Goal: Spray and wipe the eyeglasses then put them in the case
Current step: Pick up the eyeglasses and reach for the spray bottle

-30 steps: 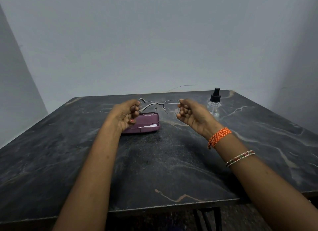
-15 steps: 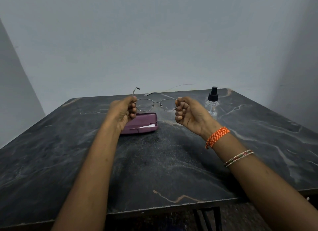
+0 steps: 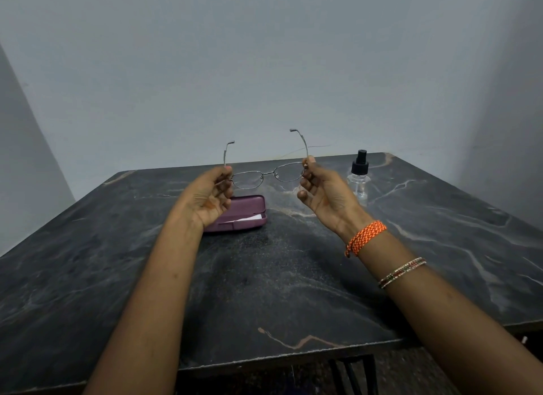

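Note:
Thin metal-framed eyeglasses [image 3: 266, 175] hang in the air above the table, both temple arms unfolded and pointing up. My left hand [image 3: 210, 196] pinches the left temple near its hinge, and my right hand [image 3: 323, 191] pinches the right one. Below and behind my left hand lies a purple glasses case [image 3: 245, 215], nearly closed, with a white cloth edge showing at its seam. A small clear spray bottle [image 3: 360, 178] with a black pump top stands upright just right of my right hand.
The dark marble table [image 3: 279, 291] reaches to a grey wall at the back. Its front edge runs below my forearms, with a dark metal frame [image 3: 352, 371] under it. Orange and beaded bracelets [image 3: 365, 237] sit on my right wrist.
The eyeglasses were held with temples folded low over the case; both temples have swung open and upright, and my hands have moved apart and risen.

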